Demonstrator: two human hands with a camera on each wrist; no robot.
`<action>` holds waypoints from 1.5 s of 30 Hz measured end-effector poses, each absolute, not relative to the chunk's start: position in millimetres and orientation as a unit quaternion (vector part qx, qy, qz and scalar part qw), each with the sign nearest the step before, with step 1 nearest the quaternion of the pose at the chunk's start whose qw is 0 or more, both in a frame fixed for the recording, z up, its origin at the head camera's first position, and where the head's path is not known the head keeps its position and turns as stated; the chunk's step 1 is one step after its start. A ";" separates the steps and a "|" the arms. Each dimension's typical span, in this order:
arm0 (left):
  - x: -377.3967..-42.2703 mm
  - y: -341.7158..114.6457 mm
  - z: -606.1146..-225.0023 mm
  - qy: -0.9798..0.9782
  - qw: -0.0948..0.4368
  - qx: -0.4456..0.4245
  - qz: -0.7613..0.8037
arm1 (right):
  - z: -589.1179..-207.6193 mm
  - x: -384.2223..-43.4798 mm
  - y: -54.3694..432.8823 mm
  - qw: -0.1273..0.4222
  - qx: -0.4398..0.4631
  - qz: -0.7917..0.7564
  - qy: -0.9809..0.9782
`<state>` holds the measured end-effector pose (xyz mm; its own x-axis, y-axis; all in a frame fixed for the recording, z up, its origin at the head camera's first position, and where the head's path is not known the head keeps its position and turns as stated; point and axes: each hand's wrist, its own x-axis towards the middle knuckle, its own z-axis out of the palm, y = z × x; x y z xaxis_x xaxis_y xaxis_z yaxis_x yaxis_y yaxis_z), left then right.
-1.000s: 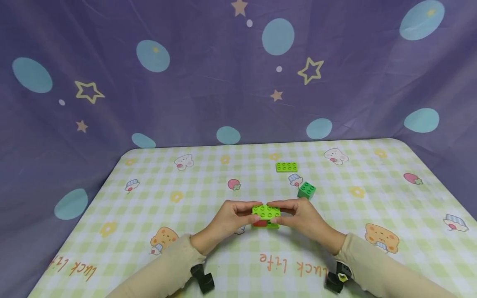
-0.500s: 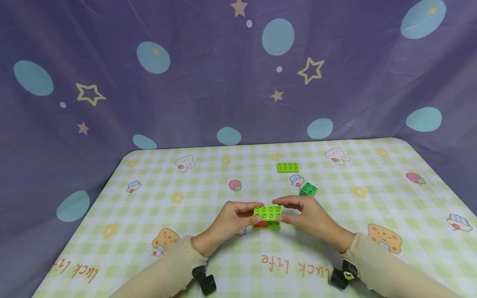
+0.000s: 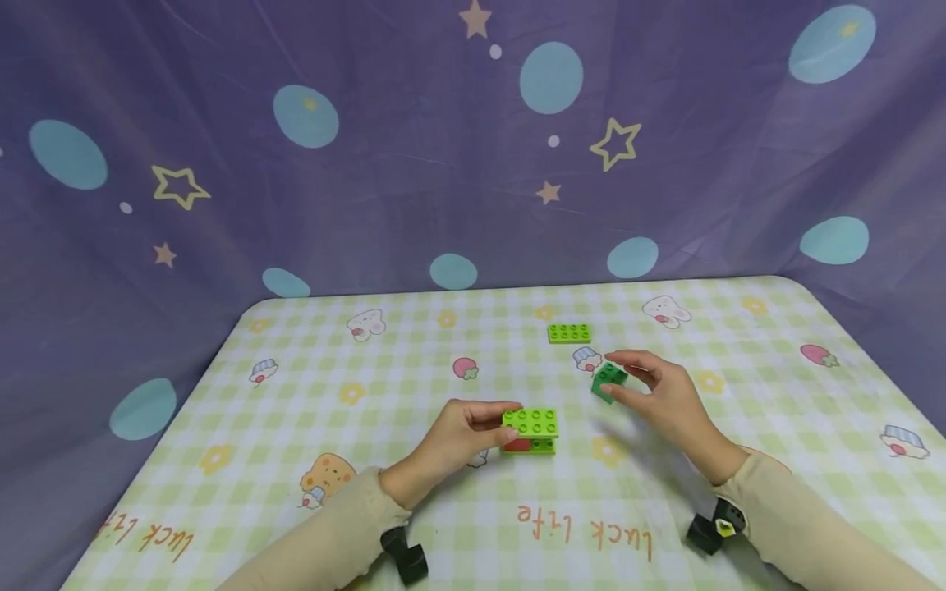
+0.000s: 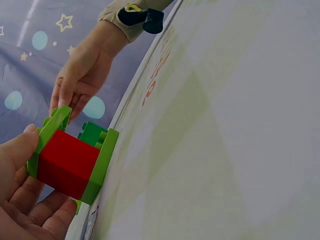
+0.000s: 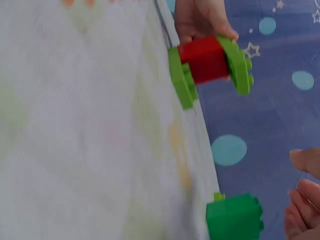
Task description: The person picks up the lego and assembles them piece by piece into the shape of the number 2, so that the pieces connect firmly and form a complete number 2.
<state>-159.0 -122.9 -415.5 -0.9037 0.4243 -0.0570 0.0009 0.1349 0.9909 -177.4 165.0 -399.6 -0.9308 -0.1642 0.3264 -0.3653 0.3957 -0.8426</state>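
Observation:
My left hand (image 3: 452,439) grips a small stack at its left end, thumb in front. On top of the stack is a light green eight-stud plate (image 3: 530,422), with a red brick (image 4: 68,165) under it and another light green plate (image 4: 101,167) at the bottom. The red brick fills only the left part, so the right end between the plates is a gap. My right hand (image 3: 668,402) is at the dark green brick (image 3: 608,382), thumb and fingers spread to either side. In the right wrist view its fingers are apart from this brick (image 5: 234,218).
A loose light green plate (image 3: 569,334) lies farther back, beyond the dark green brick. A checked cloth with printed pictures covers the table (image 3: 355,525). Behind its far edge hangs a purple curtain (image 3: 399,205) with stars and blue ovals.
My right hand has let go of the stack's right end and moved right and away to the dark green brick. The left hand keeps its grip on the stack in the same place.

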 end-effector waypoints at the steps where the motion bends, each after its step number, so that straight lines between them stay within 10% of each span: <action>1: -159.1 -122.9 -415.5 0.735 0.166 0.145 0.641 | -400.6 -178.8 167.1 0.097 0.151 0.520 -0.835; 15: -159.1 -122.6 -415.7 0.726 0.172 0.151 0.649 | -418.8 -191.0 173.0 -0.050 0.024 0.555 -0.830; 45: -159.9 -122.9 -417.5 0.734 0.165 0.150 0.642 | -411.2 -179.8 152.0 -0.031 0.086 0.630 -0.771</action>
<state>-159.9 -122.9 -417.5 -0.9006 0.4318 -0.0487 0.0089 0.1303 0.9914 -179.8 152.0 -411.2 -0.9834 -0.1709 0.0609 -0.0937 0.1910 -0.9771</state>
